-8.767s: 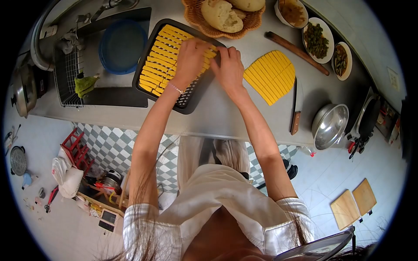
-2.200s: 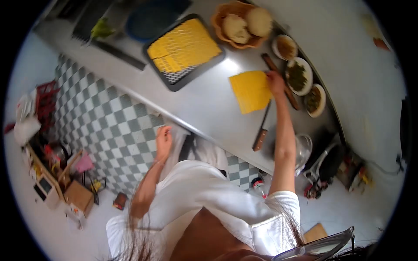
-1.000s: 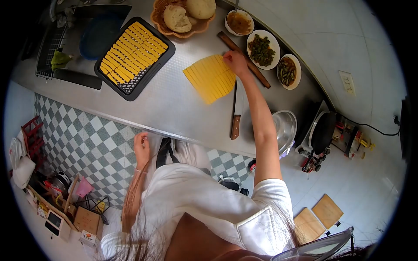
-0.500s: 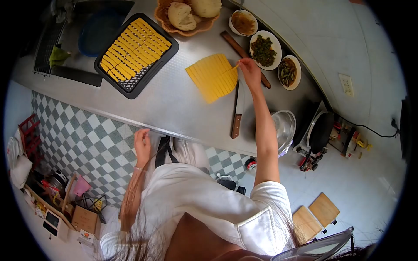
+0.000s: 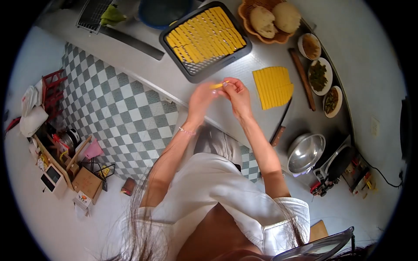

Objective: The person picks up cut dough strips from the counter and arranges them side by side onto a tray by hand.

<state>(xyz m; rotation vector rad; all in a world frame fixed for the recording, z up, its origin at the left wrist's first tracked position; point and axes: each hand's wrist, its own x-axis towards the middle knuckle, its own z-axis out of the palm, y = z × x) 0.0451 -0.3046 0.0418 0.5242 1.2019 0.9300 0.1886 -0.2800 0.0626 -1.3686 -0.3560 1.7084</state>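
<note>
A short yellow strip (image 5: 219, 85) is held between my two hands, just in front of the black tray. My right hand (image 5: 237, 96) pinches its right end with thumb and fingers. At the strip's left end, my left hand (image 5: 203, 101) is smeared by motion, so its fingers are hard to make out. Rows of yellow strips lie on the perforated rack of the black tray (image 5: 238, 54). To the right, a flat yellow sheet (image 5: 273, 87), cut into strips, rests on the steel counter (image 5: 187, 80). A knife (image 5: 278, 135) with a brown handle lies beside it.
A basket of bread (image 5: 246, 27) stands behind the tray. At the right are a wooden rolling pin (image 5: 302, 79), three dishes of food (image 5: 325, 91), a steel bowl (image 5: 306, 153) and a black pan (image 5: 342, 163). A blue basin (image 5: 164, 15) sits in the sink at the upper left.
My right hand has lifted one strip away from the cut sheet and carried it left, near the tray. My left hand has risen from beside my body to meet it. The view has shifted too.
</note>
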